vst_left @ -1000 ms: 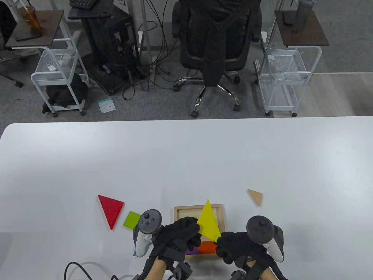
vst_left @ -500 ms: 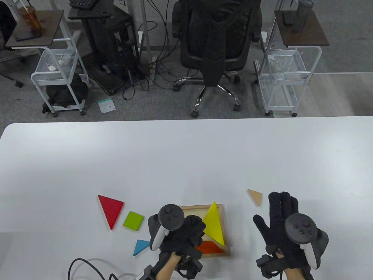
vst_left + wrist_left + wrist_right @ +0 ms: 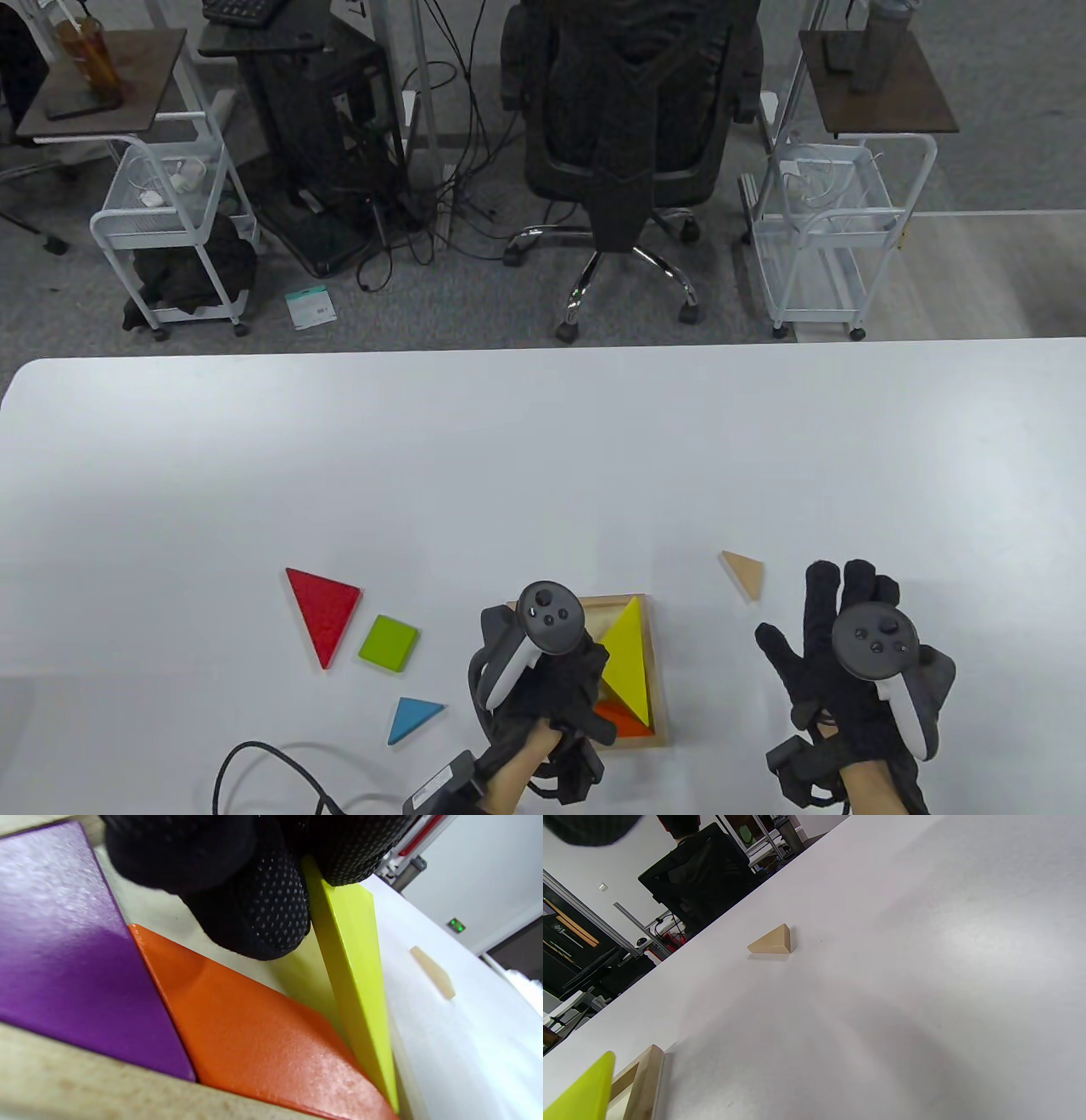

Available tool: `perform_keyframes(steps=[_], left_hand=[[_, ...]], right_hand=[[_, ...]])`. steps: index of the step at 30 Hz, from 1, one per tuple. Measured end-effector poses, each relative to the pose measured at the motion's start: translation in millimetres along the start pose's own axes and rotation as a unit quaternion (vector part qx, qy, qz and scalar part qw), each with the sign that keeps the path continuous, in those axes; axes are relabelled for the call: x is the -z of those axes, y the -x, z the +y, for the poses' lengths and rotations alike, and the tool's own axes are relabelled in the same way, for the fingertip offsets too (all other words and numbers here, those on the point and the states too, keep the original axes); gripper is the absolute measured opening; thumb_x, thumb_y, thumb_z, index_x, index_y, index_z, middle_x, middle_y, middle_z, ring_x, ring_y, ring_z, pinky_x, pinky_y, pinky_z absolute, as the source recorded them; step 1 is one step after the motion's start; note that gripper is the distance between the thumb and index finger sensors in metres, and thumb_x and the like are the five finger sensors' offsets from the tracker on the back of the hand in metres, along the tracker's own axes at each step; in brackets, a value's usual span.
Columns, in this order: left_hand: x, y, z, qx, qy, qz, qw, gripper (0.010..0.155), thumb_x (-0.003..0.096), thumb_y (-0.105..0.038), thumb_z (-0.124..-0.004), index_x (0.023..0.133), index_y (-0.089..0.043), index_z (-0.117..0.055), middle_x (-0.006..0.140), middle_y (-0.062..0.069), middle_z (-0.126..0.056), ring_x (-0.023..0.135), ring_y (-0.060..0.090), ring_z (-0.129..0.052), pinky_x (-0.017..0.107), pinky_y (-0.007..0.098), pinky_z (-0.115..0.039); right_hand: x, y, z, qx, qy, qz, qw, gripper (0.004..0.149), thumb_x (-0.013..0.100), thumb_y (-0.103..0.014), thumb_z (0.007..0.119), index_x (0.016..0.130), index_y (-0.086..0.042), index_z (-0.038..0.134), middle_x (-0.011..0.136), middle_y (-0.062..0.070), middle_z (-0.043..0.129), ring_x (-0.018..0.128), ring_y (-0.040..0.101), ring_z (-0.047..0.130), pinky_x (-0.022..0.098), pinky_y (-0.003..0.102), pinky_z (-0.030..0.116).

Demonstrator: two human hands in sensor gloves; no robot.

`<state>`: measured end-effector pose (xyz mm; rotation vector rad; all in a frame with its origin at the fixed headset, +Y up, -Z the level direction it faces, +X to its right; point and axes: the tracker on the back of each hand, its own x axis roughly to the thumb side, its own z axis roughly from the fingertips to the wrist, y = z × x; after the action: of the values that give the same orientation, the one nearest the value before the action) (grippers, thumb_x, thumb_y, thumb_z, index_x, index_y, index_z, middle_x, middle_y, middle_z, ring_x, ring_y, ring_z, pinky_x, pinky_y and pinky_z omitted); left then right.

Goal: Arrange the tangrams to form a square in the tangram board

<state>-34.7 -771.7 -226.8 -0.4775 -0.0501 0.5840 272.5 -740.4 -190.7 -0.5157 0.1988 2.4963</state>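
The wooden tangram board lies near the table's front edge. My left hand is over it and pinches the yellow triangle, which leans tilted along the board's right wall. In the left wrist view my fingertips grip the yellow triangle above the orange piece and purple piece, both flat in the board. My right hand is spread and holds nothing, right of the board. A plain wooden triangle lies just beyond it.
Left of the board lie a red triangle, a green square and a blue triangle. A black cable loops at the front left. The wooden triangle also shows in the right wrist view, past the board's corner.
My right hand let go of the yellow triangle, moved right and opened. My left hand shifted right over the board, and the yellow triangle sank toward the board's right side. The blue triangle is uncovered.
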Motion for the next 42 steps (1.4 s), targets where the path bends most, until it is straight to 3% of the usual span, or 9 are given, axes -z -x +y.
perform_keyframes(steps=[16,22,26,29,33,36,38,42], left_hand=[[13.4,-26.2,-11.5,0.205,0.040,0.022,0.978,0.047,0.0559,-0.036,-0.074,0.091,-0.005,-0.076,0.069,0.013,-0.093,0.036,0.022,-0.102,0.023,0.023,-0.092],[8.1,-32.5,-15.2,0.276,0.011,0.011,0.961,0.052,0.0525,-0.044,-0.077,0.092,-0.010,-0.076,0.073,0.013,-0.091,0.038,0.023,-0.101,0.025,0.024,-0.091],[-14.6,-25.6,-0.7,0.281,-0.053,-0.024,0.958,0.058,0.0539,-0.048,-0.071,0.099,-0.012,-0.068,0.090,0.016,-0.083,0.064,0.035,-0.099,0.044,0.039,-0.091],[-34.0,-5.3,16.2,0.278,-0.072,-0.063,0.956,0.064,0.0557,-0.052,-0.063,0.107,-0.014,-0.056,0.107,0.019,-0.066,0.092,0.046,-0.079,0.064,0.060,-0.075],[-56.6,35.7,39.1,0.274,-0.101,-0.059,0.955,0.073,0.0560,-0.057,-0.058,0.113,-0.018,-0.035,0.119,0.020,-0.034,0.107,0.055,-0.039,0.070,0.078,-0.042],[-66.7,67.1,51.1,0.270,-0.108,-0.052,0.955,0.077,0.0563,-0.059,-0.055,0.114,-0.020,-0.022,0.118,0.020,-0.010,0.105,0.055,-0.011,0.067,0.078,-0.020],[-69.3,84.6,55.0,0.263,-0.119,-0.049,0.956,0.078,0.0563,-0.060,-0.054,0.114,-0.022,-0.017,0.116,0.020,-0.002,0.104,0.054,-0.004,0.066,0.077,-0.013],[-69.4,106.8,58.6,0.252,-0.114,-0.029,0.961,0.079,0.0561,-0.061,-0.051,0.112,-0.022,-0.011,0.114,0.019,0.004,0.101,0.052,0.004,0.064,0.075,-0.007]], right_hand=[[-1.0,-4.6,4.9,-0.020,-0.002,-0.015,1.000,0.089,0.034,-0.065,0.063,0.100,-0.046,0.005,0.102,-0.018,-0.023,0.095,0.010,-0.029,0.083,0.046,0.000],[-3.8,-15.3,17.0,-0.080,-0.008,-0.033,0.996,0.090,0.034,-0.064,0.065,0.099,-0.049,0.005,0.100,-0.020,-0.025,0.094,0.009,-0.032,0.082,0.045,-0.003],[-5.9,-27.6,24.1,-0.136,-0.031,-0.062,0.988,0.093,0.032,-0.063,0.072,0.096,-0.054,0.005,0.097,-0.025,-0.028,0.091,0.004,-0.036,0.082,0.042,-0.008],[-0.9,-32.4,20.2,-0.176,-0.016,-0.084,0.981,0.095,0.032,-0.060,0.077,0.094,-0.058,0.005,0.096,-0.028,-0.028,0.090,0.001,-0.037,0.082,0.040,-0.010],[20.3,-33.1,-0.8,-0.241,0.001,-0.068,0.968,0.098,0.032,-0.054,0.084,0.089,-0.064,0.004,0.094,-0.031,-0.028,0.090,-0.003,-0.036,0.083,0.038,-0.011],[40.9,-41.0,-18.1,-0.268,-0.003,-0.062,0.962,0.100,0.033,-0.049,0.087,0.086,-0.066,0.004,0.095,-0.032,-0.026,0.094,-0.002,-0.032,0.086,0.038,-0.005],[54.1,-47.9,-23.2,-0.283,0.006,-0.056,0.957,0.099,0.033,-0.048,0.087,0.086,-0.067,0.005,0.098,-0.031,-0.022,0.099,0.000,-0.026,0.087,0.039,0.000],[80.9,-58.0,-8.9,-0.259,-0.036,-0.011,0.965,0.096,0.034,-0.048,0.087,0.091,-0.063,0.011,0.108,-0.024,-0.008,0.110,0.007,-0.003,0.088,0.041,0.019]])
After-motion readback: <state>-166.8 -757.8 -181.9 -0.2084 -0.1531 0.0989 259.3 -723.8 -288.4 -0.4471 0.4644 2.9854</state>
